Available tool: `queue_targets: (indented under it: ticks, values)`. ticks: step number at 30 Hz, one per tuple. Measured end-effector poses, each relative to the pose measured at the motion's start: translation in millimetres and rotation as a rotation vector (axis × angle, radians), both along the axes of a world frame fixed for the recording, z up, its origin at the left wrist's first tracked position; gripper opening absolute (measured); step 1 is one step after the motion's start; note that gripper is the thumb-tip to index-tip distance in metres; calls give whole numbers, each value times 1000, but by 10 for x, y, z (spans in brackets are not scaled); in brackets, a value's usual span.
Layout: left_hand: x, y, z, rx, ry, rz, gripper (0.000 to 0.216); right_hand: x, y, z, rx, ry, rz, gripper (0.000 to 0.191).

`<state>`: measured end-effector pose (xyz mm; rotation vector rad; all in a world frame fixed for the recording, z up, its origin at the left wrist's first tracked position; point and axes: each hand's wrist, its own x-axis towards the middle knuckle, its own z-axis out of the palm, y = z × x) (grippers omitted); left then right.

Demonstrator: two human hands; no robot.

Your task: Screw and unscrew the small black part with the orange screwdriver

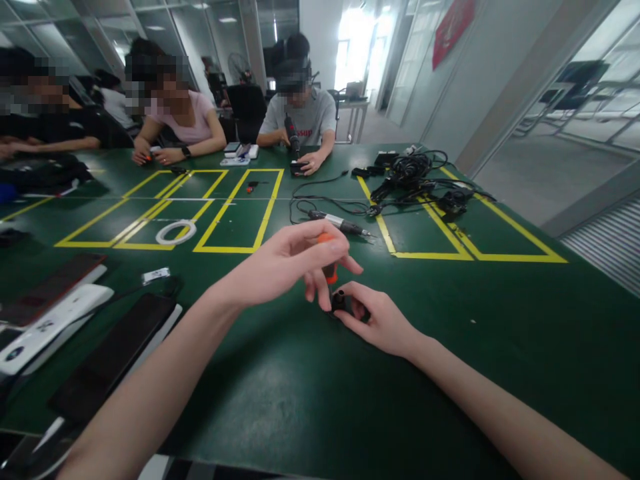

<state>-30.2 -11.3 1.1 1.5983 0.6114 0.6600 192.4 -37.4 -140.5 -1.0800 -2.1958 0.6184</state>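
Observation:
My left hand [295, 260] is closed around the orange and black handle of a screwdriver [329, 272], thumb and fingers near its top. The screwdriver stands roughly upright, its lower end at a small black part [340, 300] with a round opening. That part is pinched between the thumb and fingers of my right hand [377, 317], just above the green table. Whether the tip sits in a screw cannot be made out. Beyond my hands lies a grey and black electric screwdriver [343, 223] with its cable.
Tangled black cables [413, 173] lie at the back right. A white ring [176, 232] rests among yellow tape outlines. Left of me are a white power strip [50, 327] and a black slab-like device [117, 353]. Across the table, a person holds a black power driver [293, 137].

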Motion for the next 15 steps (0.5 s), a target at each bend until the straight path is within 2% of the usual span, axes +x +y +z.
queue_targets:
  ticks: [3,5,10,15]
  values:
    - [15,29,-67,-216,-136,-19,39,4,-4,1,-3,10,13,12]
    - [39,11,-116,-284,-186,16,38,1,-6,7,-7,19,19,11]
    - [125,-107,-220,-332,-237,147,38,-9,-14,16,-20,29,22,11]
    - [141,-199,-330,-375,-274,166,36,-19,-26,20,-20,55,25,11]
